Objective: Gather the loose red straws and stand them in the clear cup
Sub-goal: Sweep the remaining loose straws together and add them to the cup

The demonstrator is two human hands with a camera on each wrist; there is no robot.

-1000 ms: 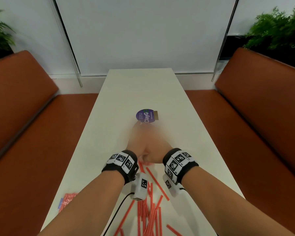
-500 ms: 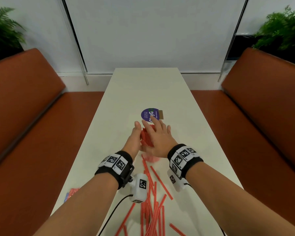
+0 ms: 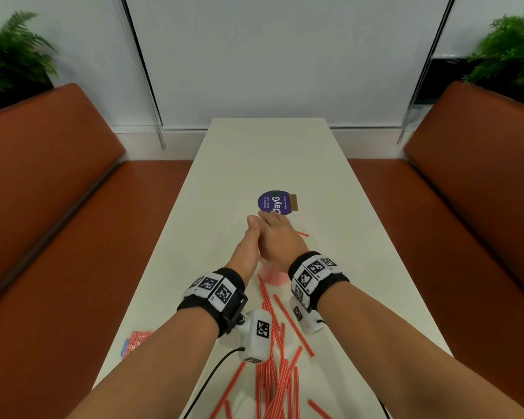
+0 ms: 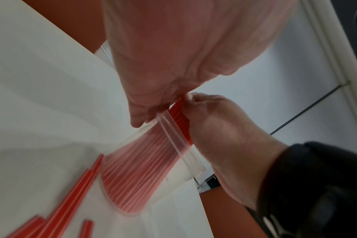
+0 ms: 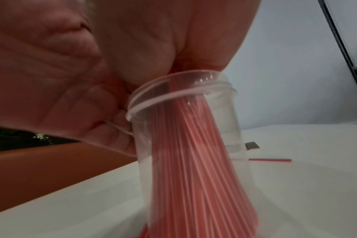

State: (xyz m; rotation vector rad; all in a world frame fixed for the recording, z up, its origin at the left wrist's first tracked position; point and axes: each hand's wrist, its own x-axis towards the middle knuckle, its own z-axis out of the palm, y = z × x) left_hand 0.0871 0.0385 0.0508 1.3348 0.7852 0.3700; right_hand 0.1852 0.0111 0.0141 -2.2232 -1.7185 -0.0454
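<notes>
Right now both my hands meet over the clear cup [image 5: 194,145], which stands on the white bench [image 3: 270,152] w/ its base down and a thick bundle of red straws [image 5: 198,169] inside, long axis near upright, tops leaning toward my palms. My right hand [image 3: 280,240] is curled round the straw tops just above the rim; my left hand [image 3: 248,246] presses against the other side, fingers [image 4: 141,117] bent at the rim. Exact pinch is partly hidden. Straws look thin, stiff, red w/ pale stripes; cup is see-through, lipped. More loose straws [image 3: 280,373] lie flat behind my wrists, nearer my body, mostly pointing away from me; one stray [image 3: 302,234] lies right of my hands.
</notes>
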